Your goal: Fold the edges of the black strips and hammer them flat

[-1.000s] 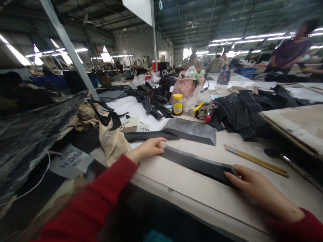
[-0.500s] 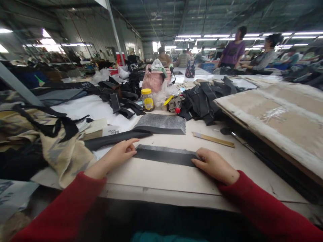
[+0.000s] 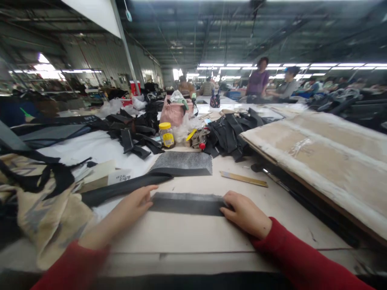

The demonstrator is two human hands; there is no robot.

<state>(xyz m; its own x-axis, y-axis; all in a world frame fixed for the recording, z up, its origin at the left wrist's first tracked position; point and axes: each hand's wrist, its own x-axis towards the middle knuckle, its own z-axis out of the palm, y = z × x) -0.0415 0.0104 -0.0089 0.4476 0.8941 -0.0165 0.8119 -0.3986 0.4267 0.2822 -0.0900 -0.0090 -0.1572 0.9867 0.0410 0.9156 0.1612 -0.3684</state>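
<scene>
A dark fabric strip (image 3: 186, 205) with a lighter grey band along its far edge lies crosswise on the pale tabletop. At its left end my left hand (image 3: 134, 206) is closed, thumb and fingers pinching the fabric, slightly blurred. My right hand (image 3: 244, 212) grips the right end between thumb and curled fingers. Beyond the strip lies a grey fabric piece (image 3: 183, 162) with a black folded near edge and a zigzag-cut right side. A long black fabric band (image 3: 121, 188) stretches from beside my left hand toward that piece.
A wooden ruler-like stick (image 3: 244, 179) lies behind my right hand. A large padded board (image 3: 326, 149) takes up the right side. Further back are a yellow-lidded jar (image 3: 166, 135), a pink bag (image 3: 173, 112) and black fabric pieces (image 3: 231, 131). Patterned beige cloth (image 3: 54, 217) lies left.
The camera view has tilted up and turned slightly right, so the table appears lower and further left. Both hands remain at the ends of the strip.
</scene>
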